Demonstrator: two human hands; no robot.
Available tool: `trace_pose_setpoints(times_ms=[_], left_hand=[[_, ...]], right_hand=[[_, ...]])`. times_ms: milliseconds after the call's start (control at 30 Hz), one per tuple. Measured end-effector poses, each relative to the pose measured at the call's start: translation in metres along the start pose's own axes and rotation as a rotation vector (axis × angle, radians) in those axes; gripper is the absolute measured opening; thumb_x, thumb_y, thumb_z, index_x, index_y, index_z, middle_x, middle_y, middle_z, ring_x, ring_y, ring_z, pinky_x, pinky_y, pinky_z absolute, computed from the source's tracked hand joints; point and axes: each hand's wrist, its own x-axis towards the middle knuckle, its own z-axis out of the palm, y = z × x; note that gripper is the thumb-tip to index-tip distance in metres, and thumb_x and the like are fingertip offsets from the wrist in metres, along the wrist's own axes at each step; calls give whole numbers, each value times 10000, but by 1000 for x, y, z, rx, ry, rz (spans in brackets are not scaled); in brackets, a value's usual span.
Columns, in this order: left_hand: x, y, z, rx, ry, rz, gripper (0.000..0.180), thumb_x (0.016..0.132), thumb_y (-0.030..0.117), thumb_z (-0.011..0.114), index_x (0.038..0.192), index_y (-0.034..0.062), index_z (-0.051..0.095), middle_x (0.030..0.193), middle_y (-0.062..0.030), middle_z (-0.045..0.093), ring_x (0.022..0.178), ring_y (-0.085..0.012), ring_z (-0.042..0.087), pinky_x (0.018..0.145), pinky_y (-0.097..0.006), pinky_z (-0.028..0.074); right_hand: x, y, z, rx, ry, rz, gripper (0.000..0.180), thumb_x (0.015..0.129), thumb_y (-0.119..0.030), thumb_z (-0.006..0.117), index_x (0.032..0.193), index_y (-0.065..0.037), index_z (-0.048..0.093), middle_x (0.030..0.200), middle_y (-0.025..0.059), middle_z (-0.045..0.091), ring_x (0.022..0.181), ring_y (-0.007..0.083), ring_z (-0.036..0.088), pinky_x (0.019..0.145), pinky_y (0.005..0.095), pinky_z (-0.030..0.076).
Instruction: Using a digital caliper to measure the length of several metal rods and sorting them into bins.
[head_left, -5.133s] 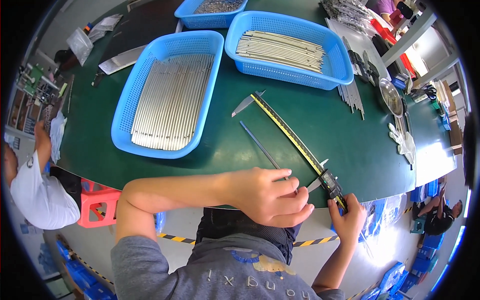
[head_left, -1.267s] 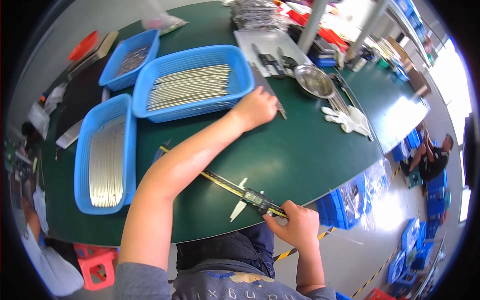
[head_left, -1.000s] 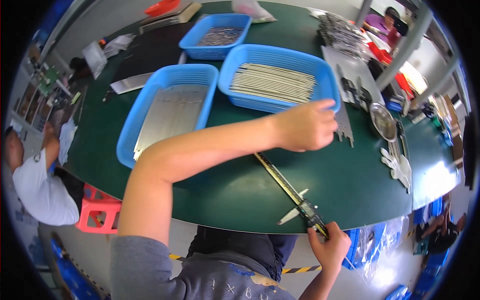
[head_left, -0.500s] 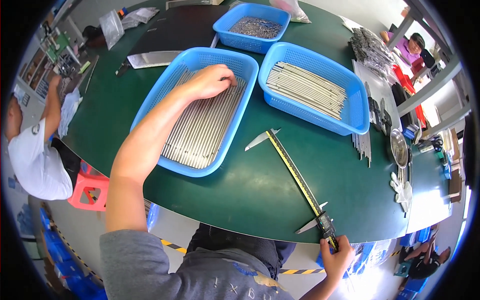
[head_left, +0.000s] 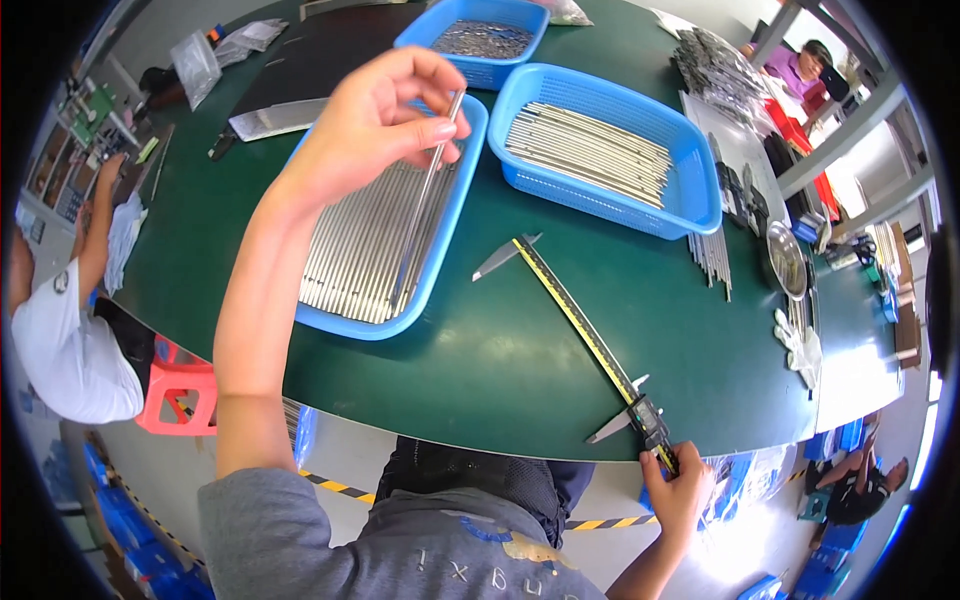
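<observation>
My left hand (head_left: 385, 125) is raised above the left blue basket (head_left: 475, 145), pinching a thin metal rod (head_left: 425, 195) near its upper end. The rod slants down toward the near end of the basket; whether its lower tip touches the rods there I cannot tell. Many silvery rods (head_left: 355, 260) lie side by side in that basket. At the table's front edge my right hand (head_left: 677, 487) is closed round the lower end of a digital caliper (head_left: 580, 335). The caliper's long scale reaches away to the left over the green table, its jaws apart from the baskets.
A second blue basket (head_left: 610, 208) with rods stands right of the first, and a smaller one (head_left: 480, 72) with small metal parts sits behind. Loose rods (head_left: 711, 262), a metal bowl (head_left: 786, 262) and white gloves (head_left: 798, 347) lie at right. A person (head_left: 75, 330) works at left.
My left hand has come up out of the rods in the left basket, now with one rod in its fingers. The right hand still holds the caliper. The view has shifted slightly.
</observation>
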Motion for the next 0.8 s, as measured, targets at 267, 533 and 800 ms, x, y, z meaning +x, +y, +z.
trace_pose_setpoints(times_ms=[267, 533, 800], left_hand=[[-63, 28, 142, 655, -24, 1139, 217, 745, 124, 611, 959, 96, 628, 840, -23, 592, 757, -169, 586, 662, -284, 535], [-92, -33, 169, 645, -136, 1138, 208, 754, 126, 595, 958, 82, 597, 847, -29, 581, 752, -168, 555, 678, -296, 525], [-97, -35, 174, 668, -140, 1145, 204, 780, 177, 587, 950, 67, 580, 834, -35, 563, 731, -158, 541, 632, -299, 510]], right_hand=[[-4, 0, -4, -30, -26, -38, 387, 703, -328, 750, 763, -43, 496, 464, 73, 458, 399, 233, 476, 409, 340, 352], [-5, -4, -5, -22, -46, 21, 369, 706, -294, 740, 732, -38, 475, 490, 85, 459, 415, 225, 463, 432, 333, 355], [-5, -2, -4, -22, -33, 16, 388, 699, -338, 746, 745, -41, 501, 479, 79, 469, 411, 231, 486, 430, 330, 365]])
